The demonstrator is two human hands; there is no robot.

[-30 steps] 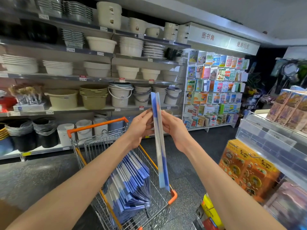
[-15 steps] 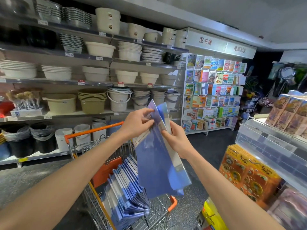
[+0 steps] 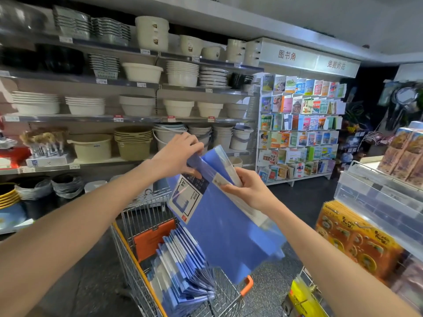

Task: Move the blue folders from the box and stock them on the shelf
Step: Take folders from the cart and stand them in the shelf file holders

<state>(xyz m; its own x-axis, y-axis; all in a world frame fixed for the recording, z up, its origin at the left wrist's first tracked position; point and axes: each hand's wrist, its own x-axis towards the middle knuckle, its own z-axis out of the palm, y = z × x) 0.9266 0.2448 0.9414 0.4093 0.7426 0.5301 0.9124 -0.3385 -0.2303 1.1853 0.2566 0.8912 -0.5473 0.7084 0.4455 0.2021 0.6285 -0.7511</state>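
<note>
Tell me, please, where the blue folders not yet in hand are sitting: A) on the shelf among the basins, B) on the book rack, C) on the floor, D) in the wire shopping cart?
D: the blue folders stand packed in the shopping cart, below the held folder that the left hand and right hand grip.

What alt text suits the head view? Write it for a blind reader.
The left hand and right hand grip blue folders above a wire shopping cart holding many more folders. Shelves of plastic basins and a book rack stand behind.
</note>
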